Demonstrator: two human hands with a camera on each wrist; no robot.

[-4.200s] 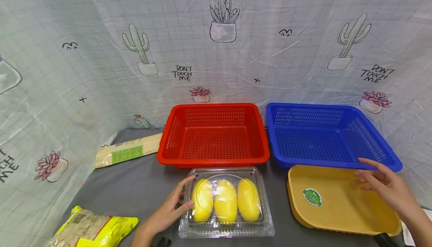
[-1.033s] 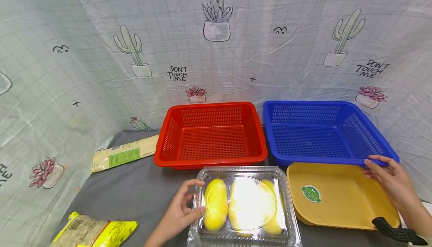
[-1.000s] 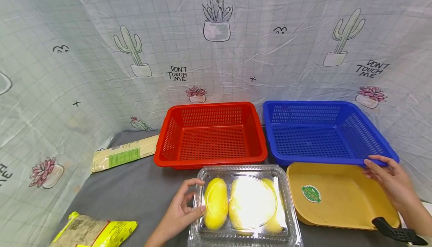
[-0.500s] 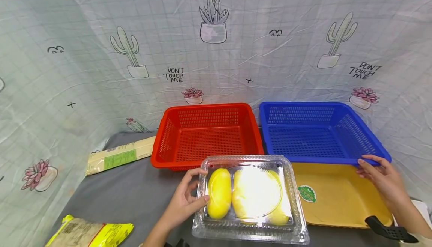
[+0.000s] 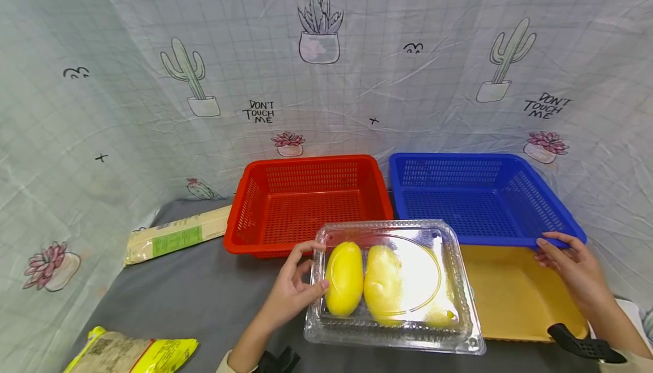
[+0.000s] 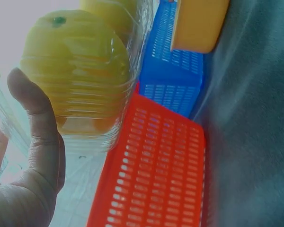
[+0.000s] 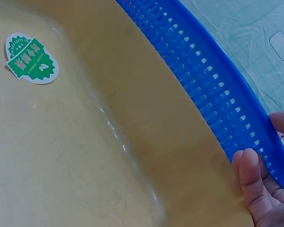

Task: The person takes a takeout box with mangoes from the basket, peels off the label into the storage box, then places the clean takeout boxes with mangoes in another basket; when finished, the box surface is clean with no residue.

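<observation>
My left hand (image 5: 292,289) holds a clear plastic clamshell box (image 5: 393,338) by its left side, thumb on the near part and fingers along the edge. Inside lie three yellow mangoes (image 5: 344,279), the right ones partly lost in glare. In the left wrist view the box (image 6: 87,144) is raised and tilted, above the level of the red basket (image 6: 156,165). My right hand (image 5: 576,274) pinches the near right rim of the blue basket (image 5: 469,241); in the right wrist view its fingers (image 7: 251,175) sit on both sides of that rim.
A yellow tray (image 5: 520,299) with a green sticker (image 7: 33,59) stands in front of the blue basket, partly covered by the box. Behind the box is the red basket. A long cream packet (image 5: 176,237) and a yellow-ended bag (image 5: 132,353) lie on the left.
My left hand has lifted the box of mangoes off the grey surface and carried it right and farther away, over the tray's left part. My right hand went from above the tray to the blue basket's rim.
</observation>
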